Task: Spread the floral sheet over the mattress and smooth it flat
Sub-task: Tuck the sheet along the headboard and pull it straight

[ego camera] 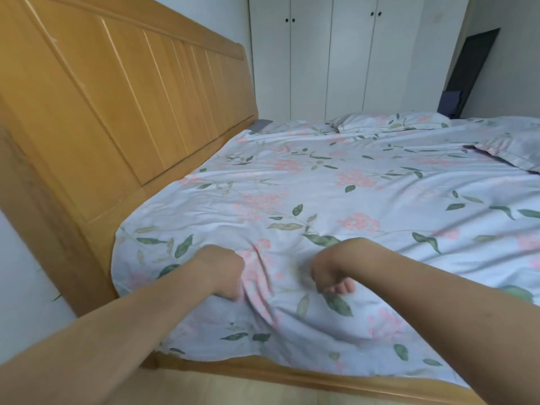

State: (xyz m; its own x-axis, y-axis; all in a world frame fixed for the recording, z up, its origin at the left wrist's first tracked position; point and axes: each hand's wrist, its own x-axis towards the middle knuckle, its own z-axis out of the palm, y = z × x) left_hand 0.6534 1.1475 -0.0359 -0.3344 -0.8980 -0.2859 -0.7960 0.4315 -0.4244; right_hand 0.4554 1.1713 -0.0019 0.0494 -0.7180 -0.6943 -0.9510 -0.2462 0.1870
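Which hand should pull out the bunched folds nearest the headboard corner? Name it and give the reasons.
Left, probably. The left hand grips the floral sheet on the side toward the headboard, next to the folds gathered between the hands. The right hand also grips the sheet, but farther from that corner.

Sheet (pixel 336 194) on mattress, headboard (pixel 117 97) at left

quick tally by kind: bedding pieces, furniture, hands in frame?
Floral sheet: 1
Floral pillows: 2, one at the far edge, one at the right edge
Wooden headboard: 1
White wardrobe: 1
Hands: 2, left hand and right hand, both gripping the sheet
Total: 7
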